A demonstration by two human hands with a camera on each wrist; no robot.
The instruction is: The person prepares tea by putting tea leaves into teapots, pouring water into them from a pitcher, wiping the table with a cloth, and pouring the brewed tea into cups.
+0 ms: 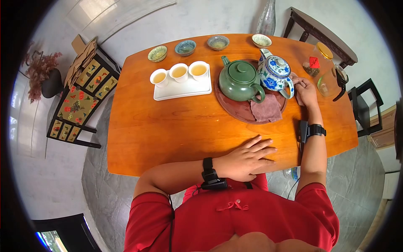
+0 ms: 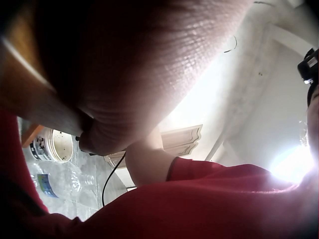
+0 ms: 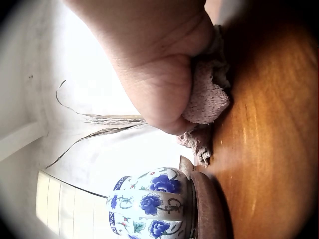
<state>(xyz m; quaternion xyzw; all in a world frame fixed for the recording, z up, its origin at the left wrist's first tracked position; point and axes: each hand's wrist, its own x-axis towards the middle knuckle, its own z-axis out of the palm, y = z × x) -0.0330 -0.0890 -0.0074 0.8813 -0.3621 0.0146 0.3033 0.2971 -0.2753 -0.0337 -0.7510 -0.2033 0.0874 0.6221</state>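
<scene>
Beside the tray [image 1: 237, 114], the right hand [image 1: 306, 91] grips a cloth [image 3: 207, 97] on the table [image 1: 168, 134]; the left hand [image 1: 244, 160] lies open near its edge. Three cups [image 1: 179, 75] hold tea; wiping seems under way, how much remains is unclear.

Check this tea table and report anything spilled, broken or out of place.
No spill or breakage shows. The one untidy spot is the mauve cloth lying askew at the near edge of the round tray, by the green teapot; it looks casually laid there.
</scene>
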